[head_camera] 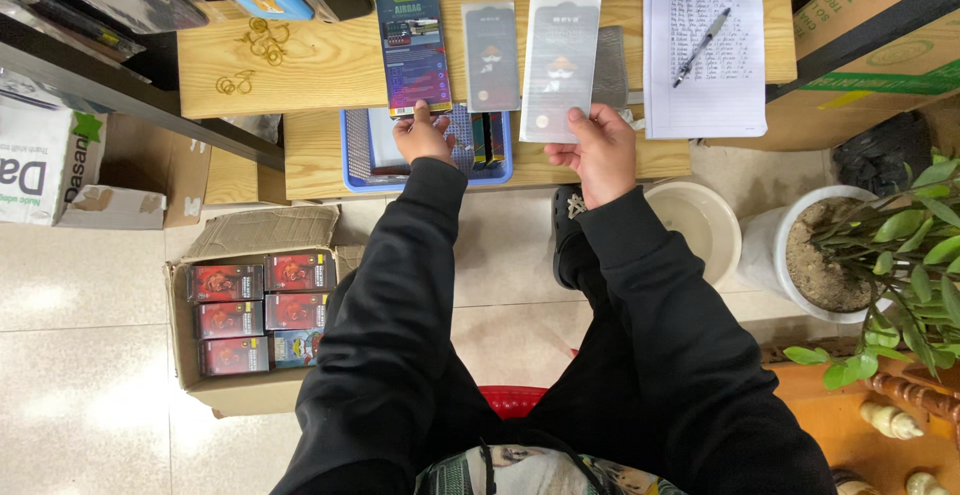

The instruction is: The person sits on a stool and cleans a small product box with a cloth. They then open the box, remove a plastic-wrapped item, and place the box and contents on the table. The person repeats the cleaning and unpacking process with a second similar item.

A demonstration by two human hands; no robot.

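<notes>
Near the centre of the frame, a tall pale grey flat package (559,65) is pinched at its lower edge by the right hand (600,151), thumb in front and fingers behind. It is held upright over the wooden bench (320,65). Just left of it, a narrower grey package (491,55) with a dark oval figure printed on it is seen lying on the bench, and further left a dark blue package (413,47) with a purple lower half and a green strip at its top. The lower edge of this blue package is touched by the fingertips of the left hand (422,135), which is curled loosely; whether it is actually gripped cannot be told.

Beneath both hands, a blue-rimmed tray (352,170) is set on a lower wooden shelf, with dark packets standing in its right part.

At the upper right, a handwritten sheet of white paper (705,50) is laid on the bench, with a pen (700,47) resting across it diagonally. At the lower left, an open cardboard box (185,355) on the tiled floor is filled with red rectangular packages (262,310) in rows, one bluish one among them. A white potted plant (850,245) is seen at the right edge.
</notes>
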